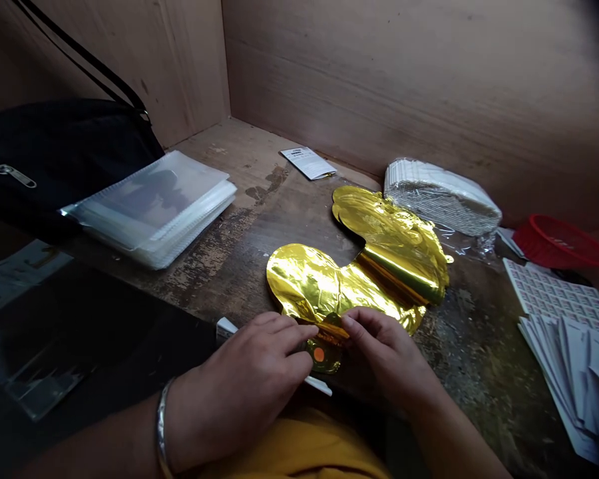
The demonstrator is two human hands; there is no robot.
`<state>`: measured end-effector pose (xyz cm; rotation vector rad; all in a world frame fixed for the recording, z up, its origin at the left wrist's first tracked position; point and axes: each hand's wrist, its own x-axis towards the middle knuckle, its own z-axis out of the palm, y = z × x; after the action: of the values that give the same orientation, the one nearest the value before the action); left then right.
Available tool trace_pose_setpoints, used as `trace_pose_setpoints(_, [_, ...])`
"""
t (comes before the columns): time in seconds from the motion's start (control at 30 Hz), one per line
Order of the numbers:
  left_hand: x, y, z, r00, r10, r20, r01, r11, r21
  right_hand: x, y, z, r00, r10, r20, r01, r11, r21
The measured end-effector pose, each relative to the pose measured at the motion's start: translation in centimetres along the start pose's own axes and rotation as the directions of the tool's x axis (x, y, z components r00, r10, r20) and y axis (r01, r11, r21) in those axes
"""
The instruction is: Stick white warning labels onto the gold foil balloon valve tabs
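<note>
Folding foil, looks like. Right hand pinches its near end; left hand half-curled against it, grip unclear. Next fold likely needs even pressure.

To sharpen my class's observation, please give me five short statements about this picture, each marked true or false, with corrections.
1. The right hand pinches gold foil. True.
2. Nothing but the right hand touches the foil. False: the left hand touches it too.
3. The clear sleeves lie near the black bag. True.
4. The bracelet is on the right wrist. False: the bracelet is on the left wrist.
5. In the picture, the red basket is right of the white bundle. True.
</note>
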<state>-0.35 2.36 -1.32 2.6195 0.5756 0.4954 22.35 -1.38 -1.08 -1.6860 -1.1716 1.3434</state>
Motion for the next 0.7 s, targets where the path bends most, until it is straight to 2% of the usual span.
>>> trace_pose_setpoints(0.17, [1.1,0.1,0.4,0.997,-0.024,0.076,0.021,0.999,0.043,-0.3,0.0,-0.1,0.991,-0.075,0.109,0.075,0.997,-0.001])
trace_pose_setpoints(0.27, [1.4,-0.1,0.4,0.997,-0.018,0.079,0.017,1.000,0.011,-0.7,0.1,0.4,0.983,-0.150,0.101,0.166,0.970,-0.175])
trace_pose_setpoints(0.33, [1.2,-0.1,0.5,0.996,-0.009,0.085,0.009,1.000,0.001,-0.8,0.2,0.6,0.968,-0.224,0.112,0.249,0.913,-0.322])
trace_pose_setpoints(0.43, [0.4,-0.2,0.8,0.998,0.000,0.058,-0.001,1.000,0.018,-0.7,0.1,0.8,0.941,-0.295,0.166,0.337,0.850,-0.405])
trace_pose_setpoints(0.57, [-0.6,-0.1,1.1,1.000,-0.023,-0.003,0.023,0.999,0.023,-0.2,0.1,0.9,0.939,-0.304,0.163,0.345,0.834,-0.431])
trace_pose_setpoints(0.7, [-0.8,0.0,0.7,0.998,-0.061,0.001,0.061,0.998,0.007,-0.1,-0.1,1.4,0.931,-0.323,0.172,0.365,0.803,-0.470])
